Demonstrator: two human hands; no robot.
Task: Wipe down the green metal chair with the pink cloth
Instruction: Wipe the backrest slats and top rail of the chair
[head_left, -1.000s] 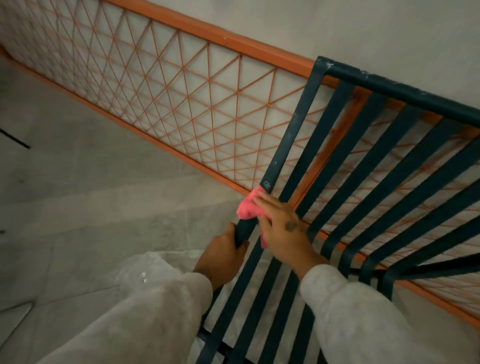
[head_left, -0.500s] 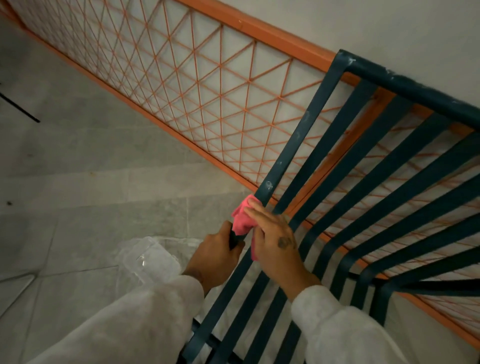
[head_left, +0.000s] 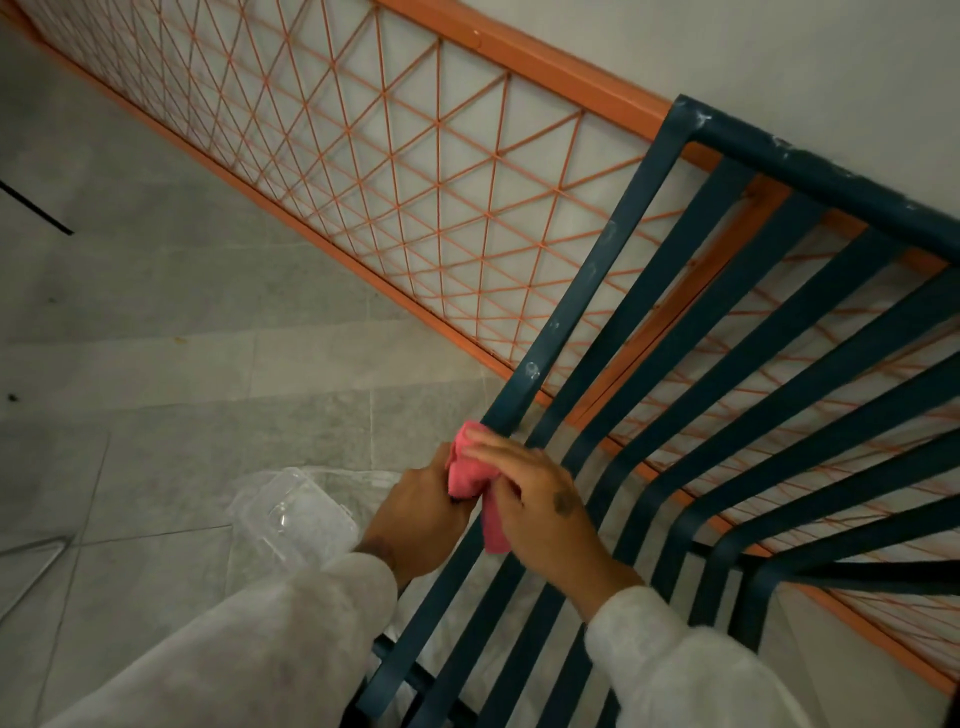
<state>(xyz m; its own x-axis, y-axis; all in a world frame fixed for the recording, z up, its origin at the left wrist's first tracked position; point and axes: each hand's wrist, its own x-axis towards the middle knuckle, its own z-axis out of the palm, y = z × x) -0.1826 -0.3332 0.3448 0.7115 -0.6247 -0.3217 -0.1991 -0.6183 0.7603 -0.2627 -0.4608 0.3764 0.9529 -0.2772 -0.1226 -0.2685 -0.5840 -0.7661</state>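
Item: pink cloth (head_left: 469, 475) – bunched against the outer frame bar (head_left: 587, 291) of the green metal chair (head_left: 779, 374), low on the backrest where the bar bends towards the seat. One tail of it hangs below your palm.

Right hand (head_left: 543, 501) – your fingers are laid nearly straight over the top of the cloth and press it to the bar. The thumb is tucked beneath and pinches the fabric. A small dark mark shows on the back of this hand.

Left hand (head_left: 421, 514) – curled round the same bar just below the cloth and touching it, knuckles outward.

Chair – dark green, flat parallel slats (head_left: 727, 332) running from the top rail (head_left: 831, 171) down into the seat. Pale scuffs and specks mark the outer bar and the top rail.

Sleeves (head_left: 691, 670) – pale and fleecy, on both your arms.

Surroundings – a clear plastic container (head_left: 298, 514) on the grey tiled floor (head_left: 156, 364), just left of your left hand. An orange lattice panel (head_left: 415, 182) stands behind the chair, against a white wall (head_left: 779, 52).
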